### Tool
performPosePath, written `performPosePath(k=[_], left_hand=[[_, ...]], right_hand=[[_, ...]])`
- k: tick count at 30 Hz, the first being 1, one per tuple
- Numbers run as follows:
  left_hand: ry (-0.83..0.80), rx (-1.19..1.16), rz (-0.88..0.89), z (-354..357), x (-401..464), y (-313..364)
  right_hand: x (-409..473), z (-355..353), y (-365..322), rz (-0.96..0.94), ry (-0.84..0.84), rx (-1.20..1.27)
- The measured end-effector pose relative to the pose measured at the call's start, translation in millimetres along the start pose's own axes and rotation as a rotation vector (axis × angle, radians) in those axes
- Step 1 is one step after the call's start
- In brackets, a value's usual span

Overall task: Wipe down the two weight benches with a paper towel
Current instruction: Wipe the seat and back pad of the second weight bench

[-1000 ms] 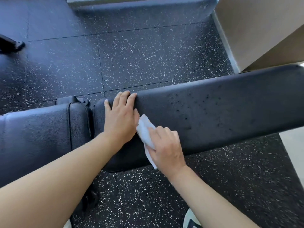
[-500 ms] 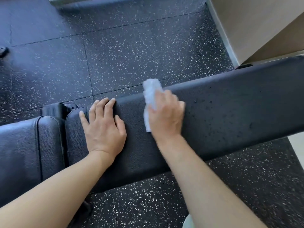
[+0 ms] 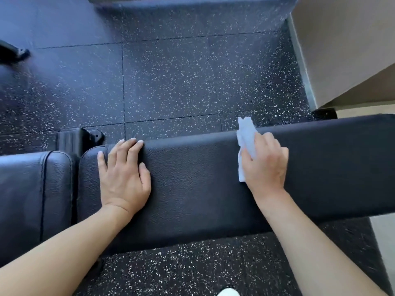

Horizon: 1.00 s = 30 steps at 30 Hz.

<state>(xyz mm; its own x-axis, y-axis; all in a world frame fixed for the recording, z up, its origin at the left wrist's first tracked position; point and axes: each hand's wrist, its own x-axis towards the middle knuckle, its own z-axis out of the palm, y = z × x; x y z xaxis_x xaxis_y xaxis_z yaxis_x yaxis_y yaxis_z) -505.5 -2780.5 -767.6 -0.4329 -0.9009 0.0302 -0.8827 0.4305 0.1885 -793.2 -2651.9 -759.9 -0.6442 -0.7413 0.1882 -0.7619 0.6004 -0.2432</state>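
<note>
A long black padded weight bench (image 3: 192,184) runs across the view from left to right. Its separate seat pad (image 3: 32,193) lies at the left, with a narrow gap between the two pads. My left hand (image 3: 124,178) lies flat on the long pad near its left end, fingers straight and reaching the far edge. My right hand (image 3: 265,163) presses a crumpled white paper towel (image 3: 245,137) onto the pad near its far edge. The towel sticks out beyond my fingers, and part of it is hidden under my hand.
Black speckled rubber floor (image 3: 181,82) lies on both sides of the bench. A beige wall or box (image 3: 342,50) rises at the upper right. A black frame part (image 3: 79,139) shows behind the gap between pads. Another dark equipment foot (image 3: 12,53) sits at the far left.
My right hand has swept the paper towel from beside my left hand up to the far edge, then rightward along the pad. My left hand has stayed flat near the pad's left end.
</note>
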Motion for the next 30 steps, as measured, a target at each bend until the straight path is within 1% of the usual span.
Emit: performPosePath(k=[2,4,8,10,12,14,15,16,17,19,21,24,28,30], left_hand=[[-0.002,-0.001,-0.005,0,0,0],[0.003,-0.003,-0.011,1,-1,-1],[0.006,-0.022,-0.009,3,-2,-4],[0.011,-0.03,-0.005,3,-1,-3],[0.011,-0.028,-0.001,4,-1,-4],[0.018,-0.025,0.0,5,0,-5],[0.023,-0.025,0.0,5,0,-6],[0.029,-0.027,0.003,6,1,-7],[0.033,-0.027,0.007,7,0,-8],[0.038,-0.031,0.018,9,-1,-8],[0.038,-0.038,0.016,10,-1,-8],[0.031,-0.046,0.013,8,-1,-8],[0.009,-0.059,0.011,5,-2,-8],[-0.014,-0.076,-0.001,3,-2,-6]], right_hand=[[1,3,-21,0.016,-0.031,0.017],[0,10,-53,-0.024,-0.084,0.036],[-10,28,-145,-0.227,-0.148,0.087],[-13,35,-177,-0.32,-0.192,0.079],[-10,35,-176,-0.398,-0.205,0.124],[1,29,-143,-0.48,-0.136,0.083],[11,26,-118,-0.47,-0.115,0.006],[22,24,-89,-0.415,-0.082,-0.063],[33,20,-59,-0.315,-0.057,-0.089],[44,9,-7,-0.1,-0.041,-0.042],[40,4,1,0.026,-0.015,-0.01],[25,14,-50,0.067,-0.04,-0.027],[-12,32,-158,-0.092,-0.077,0.077],[-32,39,-195,-0.163,-0.083,0.13]])
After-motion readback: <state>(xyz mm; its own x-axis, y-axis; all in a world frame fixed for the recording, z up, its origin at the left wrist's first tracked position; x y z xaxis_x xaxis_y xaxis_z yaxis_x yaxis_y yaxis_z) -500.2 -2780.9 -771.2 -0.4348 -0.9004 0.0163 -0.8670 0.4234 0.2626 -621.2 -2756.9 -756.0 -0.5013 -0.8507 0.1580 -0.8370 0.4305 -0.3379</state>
